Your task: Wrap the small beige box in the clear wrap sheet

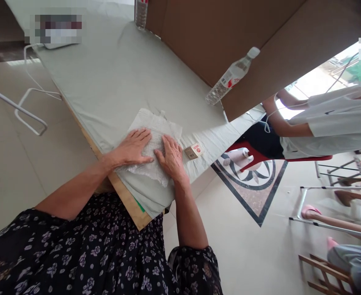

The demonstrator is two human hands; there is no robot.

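Observation:
A white, crinkled sheet that looks like bubble wrap or thin foam (151, 123) lies flat near the table's corner. My left hand (136, 147) rests palm down on its left part, fingers stretched out. On its right part lies my right hand (170, 155), also flat with the fingers extended. A gap of sheet shows between the two hands. Just right of my right hand sits a small cardboard box (193, 151) with a red mark. Whether anything lies under the sheet is hidden.
A clear plastic bottle (229, 80) stands by a large brown cardboard panel (205, 37); another bottle (141, 16) stands farther back. A white device (62, 39) with a cable lies at the far left of the cloth-covered table (106, 73). A person in a white shirt (337, 123) sits at right.

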